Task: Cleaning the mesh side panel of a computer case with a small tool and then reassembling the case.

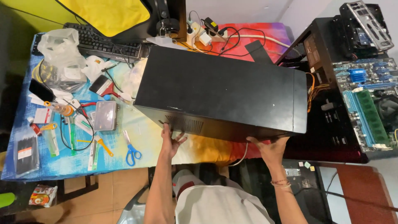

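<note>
A large black computer case [219, 89] lies on its side across the colourful table [149, 145]. My left hand [171, 141] presses its fingers against the case's near lower edge, by a vent grille. Under the near right corner of the case is my right hand [269, 149], gripping that edge. Both arms reach up from the bottom of the view. The case hides most of the table's middle.
Scissors [132, 151], a brush [103, 86], a small clear box [105, 115], screwdrivers and packets litter the table's left. A keyboard [103, 43] and power strip [199, 35] sit at the back. A motherboard [367, 103] rests on another black case at right.
</note>
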